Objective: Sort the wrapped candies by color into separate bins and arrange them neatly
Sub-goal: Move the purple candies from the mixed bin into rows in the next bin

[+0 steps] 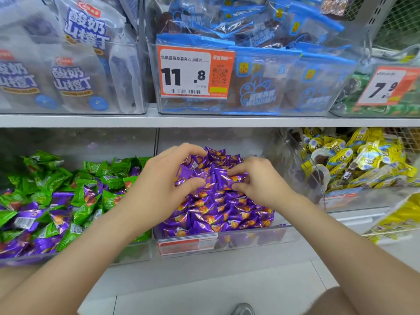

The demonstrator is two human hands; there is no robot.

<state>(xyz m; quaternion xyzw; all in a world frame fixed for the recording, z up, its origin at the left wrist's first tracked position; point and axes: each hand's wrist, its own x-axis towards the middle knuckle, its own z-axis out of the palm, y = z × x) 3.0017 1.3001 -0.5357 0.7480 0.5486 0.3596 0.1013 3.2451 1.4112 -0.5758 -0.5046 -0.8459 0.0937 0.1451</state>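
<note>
A clear middle bin [245,235] on the lower shelf holds a heap of purple wrapped candies [218,208]. Both hands are on top of that heap. My left hand [163,178] cups the pile's left side, fingers curled over the candies and thumb pressing in. My right hand [256,178] lies on the right side, its fingertips and thumb pinching at purple candies near the middle. The left bin [127,253] holds green wrapped candies [106,176] mixed with purple candies [56,214].
A bin of yellow wrapped snacks [354,162] stands to the right, with a tilted yellow package [395,219] in front. The upper shelf [204,121] carries bins of bagged snacks with price tags [193,71]. Pale floor and a shoe [244,309] show below.
</note>
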